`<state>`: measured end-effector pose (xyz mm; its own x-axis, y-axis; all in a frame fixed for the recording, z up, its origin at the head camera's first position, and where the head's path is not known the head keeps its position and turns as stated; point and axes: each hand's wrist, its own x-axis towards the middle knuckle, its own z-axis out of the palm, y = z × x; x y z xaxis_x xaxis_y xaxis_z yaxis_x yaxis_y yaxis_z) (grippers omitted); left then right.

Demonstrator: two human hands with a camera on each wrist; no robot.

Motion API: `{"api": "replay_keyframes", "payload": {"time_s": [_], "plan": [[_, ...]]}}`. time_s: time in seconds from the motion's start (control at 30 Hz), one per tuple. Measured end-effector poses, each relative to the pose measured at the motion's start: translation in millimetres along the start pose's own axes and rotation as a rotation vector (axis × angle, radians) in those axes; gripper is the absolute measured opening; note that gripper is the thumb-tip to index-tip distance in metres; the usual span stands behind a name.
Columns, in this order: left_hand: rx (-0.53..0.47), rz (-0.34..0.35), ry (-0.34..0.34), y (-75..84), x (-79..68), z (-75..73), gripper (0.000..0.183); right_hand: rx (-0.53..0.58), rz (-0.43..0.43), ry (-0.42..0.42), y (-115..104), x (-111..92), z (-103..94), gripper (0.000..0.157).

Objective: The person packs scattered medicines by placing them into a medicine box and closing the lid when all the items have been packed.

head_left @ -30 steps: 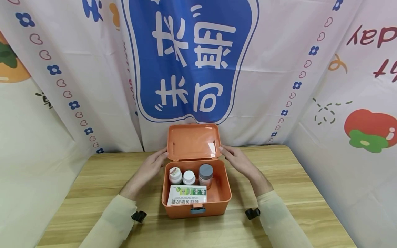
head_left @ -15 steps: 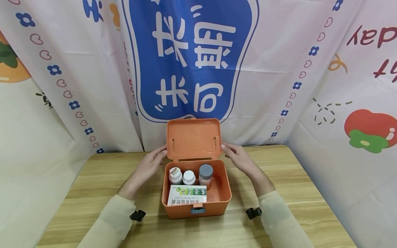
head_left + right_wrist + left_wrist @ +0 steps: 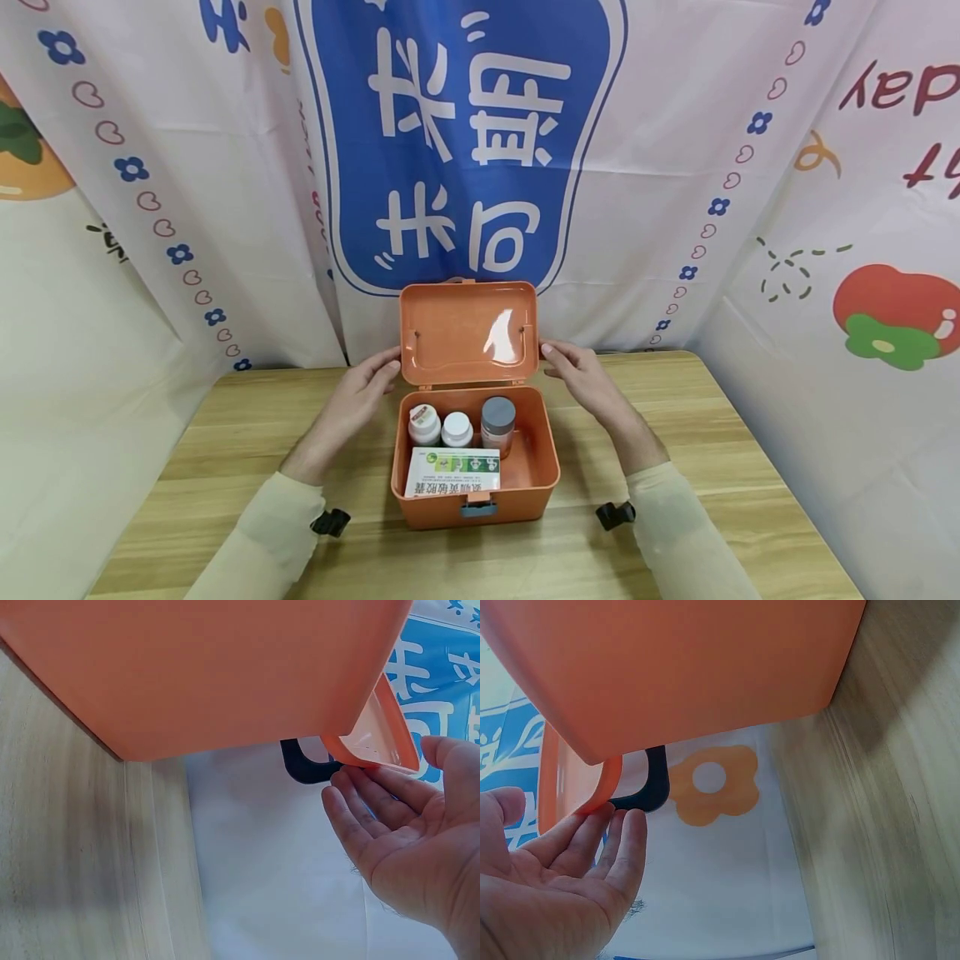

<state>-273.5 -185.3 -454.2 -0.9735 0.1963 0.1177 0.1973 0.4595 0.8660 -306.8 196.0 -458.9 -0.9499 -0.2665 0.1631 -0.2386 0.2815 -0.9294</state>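
Observation:
An orange storage box (image 3: 517, 504) stands on the table with its lid (image 3: 465, 333) raised at the back. My left hand (image 3: 363, 392) is at the lid's left edge; in the left wrist view its relaxed fingers (image 3: 626, 847) lie under the lid's rim, thumb apart. On the other side my right hand (image 3: 581, 379) has its fingertips right at the lid's right edge, fingers loosely extended in the right wrist view. Inside the box are a white bottle (image 3: 424, 427), a smaller white bottle (image 3: 457, 431), a grey-capped bottle (image 3: 498, 425) and a white-and-green medicine carton (image 3: 452, 473).
A dark handle (image 3: 656, 784) shows behind the lid in both wrist views. The box's front carries a blue-grey latch (image 3: 478, 509). A printed cloth (image 3: 645, 208) hangs behind the wooden table (image 3: 247, 433), close to the lid.
The lid has tilted further back and now leans more toward the cloth. Both hands have moved slightly outward along with its edges. The box and its contents have stayed put.

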Motion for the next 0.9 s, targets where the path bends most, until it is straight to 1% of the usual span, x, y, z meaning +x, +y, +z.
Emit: {"api": "replay_keyframes", "payload": {"time_s": [0.17, 0.4, 0.63, 0.9], "plan": [[-0.02, 0.0, 0.02, 0.9, 0.1, -1.8, 0.056, 0.041, 0.001, 0.01, -1.8, 0.4, -1.9, 0.052], [-0.034, -0.017, 0.038, 2.7, -0.8, -4.1, 0.054, 0.04, -0.005, 0.015, -5.7, -1.0, -3.6, 0.048], [-0.081, 0.014, 0.056, 2.6, 1.5, -4.5, 0.051, 0.057, -0.027, 0.012, -6.7, -1.2, -4.1, 0.043], [-0.127, 0.02, 0.071, 3.2, 0.9, -4.1, 0.047, 0.084, -0.023, 0.004, -9.4, -1.9, -3.6, 0.04]]}}
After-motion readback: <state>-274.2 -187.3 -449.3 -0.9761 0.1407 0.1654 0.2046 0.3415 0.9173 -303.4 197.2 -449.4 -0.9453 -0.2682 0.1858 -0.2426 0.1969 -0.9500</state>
